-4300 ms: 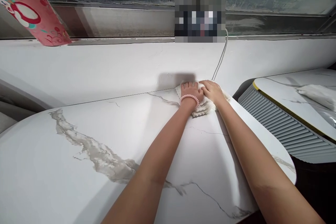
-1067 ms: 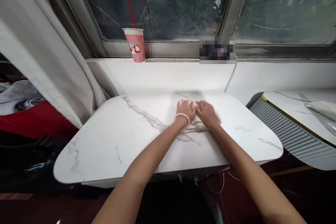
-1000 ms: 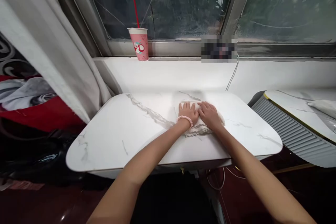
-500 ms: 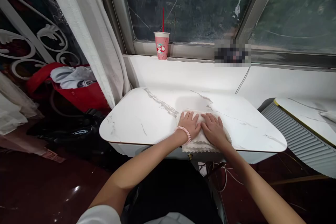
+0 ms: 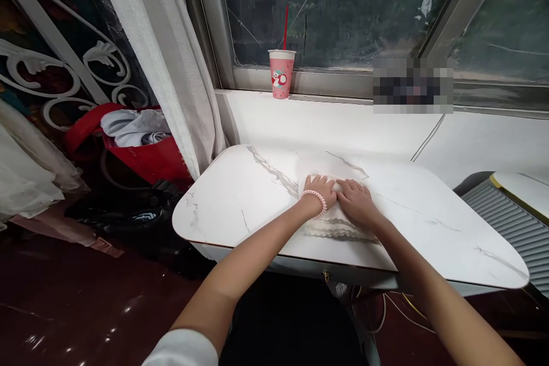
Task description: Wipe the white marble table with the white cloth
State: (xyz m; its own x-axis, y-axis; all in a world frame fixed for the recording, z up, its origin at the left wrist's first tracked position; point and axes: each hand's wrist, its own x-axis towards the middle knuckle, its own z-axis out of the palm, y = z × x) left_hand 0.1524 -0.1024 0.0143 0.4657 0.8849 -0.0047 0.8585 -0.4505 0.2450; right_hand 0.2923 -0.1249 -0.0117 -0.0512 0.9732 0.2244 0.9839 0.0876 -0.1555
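Observation:
A folded cream cloth (image 5: 334,227) with a wavy edge lies on the white marble-patterned tabletop (image 5: 227,200), near the middle of its front side. My left hand (image 5: 321,190) rests palm down on the cloth's left part, fingers spread and pointing toward the wall; a pink coiled band circles that wrist. Close beside it, my right hand (image 5: 355,199) presses flat on the right part of the cloth, its fingers also stretched forward. The thumbs nearly meet. Under both palms the cloth is hidden.
A pink cup (image 5: 281,75) with a red straw stands on the windowsill behind the table. To the left are a white curtain (image 5: 171,57) and a red bag (image 5: 146,163) holding pale fabric. A grey ribbed cabinet (image 5: 508,217) stands at the right. A blurred-out patch covers something on the sill.
Both hands have pushed the cloth forward, away from the table's front edge, which its near hem overhung before. The view has swung slightly left, so everything sits further right.

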